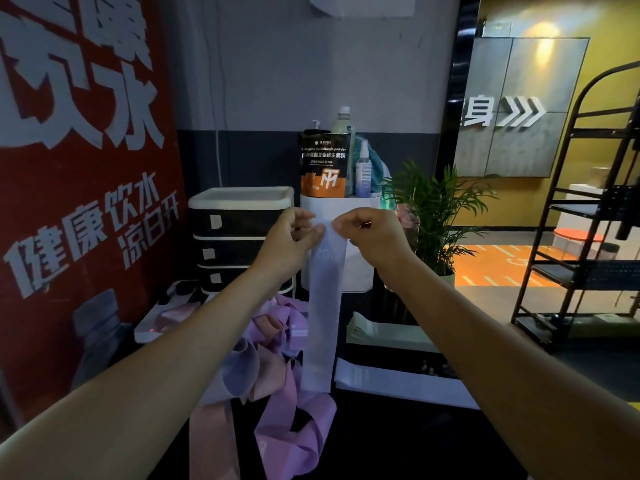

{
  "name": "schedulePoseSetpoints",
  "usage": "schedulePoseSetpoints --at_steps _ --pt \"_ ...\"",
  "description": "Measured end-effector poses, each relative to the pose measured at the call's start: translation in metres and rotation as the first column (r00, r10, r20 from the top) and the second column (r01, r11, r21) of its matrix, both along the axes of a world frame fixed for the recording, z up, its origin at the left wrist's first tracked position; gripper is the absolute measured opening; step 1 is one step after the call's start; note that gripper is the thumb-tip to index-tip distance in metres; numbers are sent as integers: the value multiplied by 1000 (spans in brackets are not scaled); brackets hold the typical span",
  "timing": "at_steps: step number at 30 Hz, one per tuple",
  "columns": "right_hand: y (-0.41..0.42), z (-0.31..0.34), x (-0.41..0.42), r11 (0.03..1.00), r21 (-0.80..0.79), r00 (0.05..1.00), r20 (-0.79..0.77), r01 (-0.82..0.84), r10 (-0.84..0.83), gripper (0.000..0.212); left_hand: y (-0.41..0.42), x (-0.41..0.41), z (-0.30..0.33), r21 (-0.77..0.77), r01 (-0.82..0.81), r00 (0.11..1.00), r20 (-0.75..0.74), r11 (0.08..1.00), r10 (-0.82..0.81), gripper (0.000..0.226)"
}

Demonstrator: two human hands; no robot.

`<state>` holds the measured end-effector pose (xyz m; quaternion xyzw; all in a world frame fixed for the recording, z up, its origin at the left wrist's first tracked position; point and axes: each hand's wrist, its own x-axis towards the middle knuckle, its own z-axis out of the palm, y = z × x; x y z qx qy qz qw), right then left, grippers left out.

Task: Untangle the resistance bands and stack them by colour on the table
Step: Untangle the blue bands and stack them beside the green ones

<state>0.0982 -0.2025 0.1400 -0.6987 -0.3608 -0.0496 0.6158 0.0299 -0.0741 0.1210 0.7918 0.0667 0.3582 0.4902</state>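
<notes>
At frame centre: a pale band (pixel 323 306) hangs straight down, lifted clear of the table.
Left hand (pixel 294 239): pinches the band's top edge.
Right hand (pixel 372 237): pinches the same edge, just beside.
Lower centre: tangled pink and lilac bands (pixel 277 382).
Lower right: flat white bands (pixel 388 336), seemingly stacked.

A drawer unit (pixel 239 244), powder pouch (pixel 323 164) and potted plant (pixel 433 209) stand behind.

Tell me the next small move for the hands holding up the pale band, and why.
Probably lower the pale band onto the flat pale stack at right: both hands, left hand and right hand, pinch its top, and it hangs free of the pink-purple tangle.
</notes>
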Motion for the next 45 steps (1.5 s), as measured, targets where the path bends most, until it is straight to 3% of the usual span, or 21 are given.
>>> schedulePoseSetpoints --at_steps 10,12,15,20,24,27,31,36,38,40,45 --pt "-12 10 5 998 -14 992 110 65 -63 9 -18 5 5 35 174 985 7 984 -174 12" --pt "-18 12 8 991 43 991 47 125 -127 7 -24 6 -3 27 232 969 -89 972 -229 2" --pt "-36 10 20 958 122 965 -85 258 -249 8 -29 14 -27 40 282 937 -227 959 -266 16" --pt "-83 -19 41 899 136 880 -310 416 -360 8 -31 17 -61 -31 381 822 -447 924 -354 21" --pt "-123 -50 58 858 90 794 -439 506 -422 21 -33 17 -87 156 458 696 -675 875 -245 17" --pt "-151 -71 67 813 71 722 -508 578 -469 25 -29 19 -107 182 470 626 -759 864 -180 29" --pt "-180 -103 72 773 -8 638 -560 634 -529 22 -20 30 -119 260 375 674 -735 890 -69 30" --pt "-202 -146 74 774 -219 588 -538 594 -604 32 -26 47 -141 43 131 791 -607 990 -78 23" --pt "-207 -160 73 757 -292 590 -487 584 -643 34 -28 56 -153 101 26 834 -551 995 34 23" --pt "-211 -174 73 730 -330 601 -418 598 -681 36 -29 61 -164 254 -10 842 -519 967 145 33" --pt "-216 -197 71 662 -469 616 -275 584 -738 21 -35 60 -176 330 -52 856 -472 943 212 39"
